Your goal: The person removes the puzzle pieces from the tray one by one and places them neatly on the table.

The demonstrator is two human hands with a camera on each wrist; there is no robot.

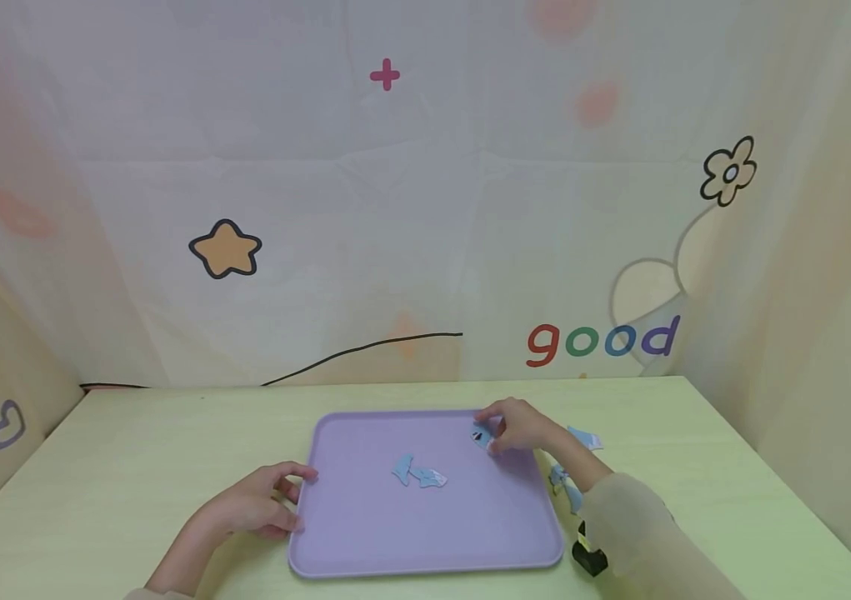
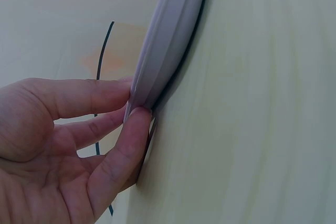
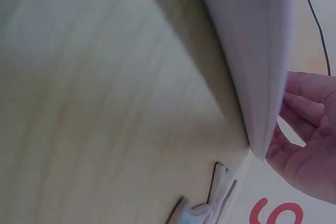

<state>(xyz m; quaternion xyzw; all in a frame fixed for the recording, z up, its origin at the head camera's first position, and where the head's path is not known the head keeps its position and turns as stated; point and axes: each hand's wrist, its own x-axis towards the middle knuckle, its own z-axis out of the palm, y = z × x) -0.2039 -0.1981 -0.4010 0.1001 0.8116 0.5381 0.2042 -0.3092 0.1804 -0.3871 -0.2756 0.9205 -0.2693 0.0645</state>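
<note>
A lilac tray [image 1: 365, 533] lies on the table. At its left edge my left hand [image 1: 260, 500] holds the rim, with the thumb [image 2: 123, 156] against the outer side and the index finger [image 2: 89, 98] reaching the rim. Over the tray's far right corner, my right hand [image 1: 521, 427] pinches a light-blue puzzle piece [image 1: 481, 437] with a dark mark, between thumb and fingers. Two further light-blue pieces, a narrow one [image 1: 402, 470] and a wider one [image 1: 428, 477], lie close together mid-tray. The right wrist view hides the held piece behind the tray wall.
Right of the tray lie more light-blue pieces, one farther back [image 1: 585, 437] and others [image 1: 564, 487] partly under my right forearm. A black and yellow object [image 1: 588, 554] sits by the near right corner. A printed cloth [image 1: 425, 208] hangs behind the table.
</note>
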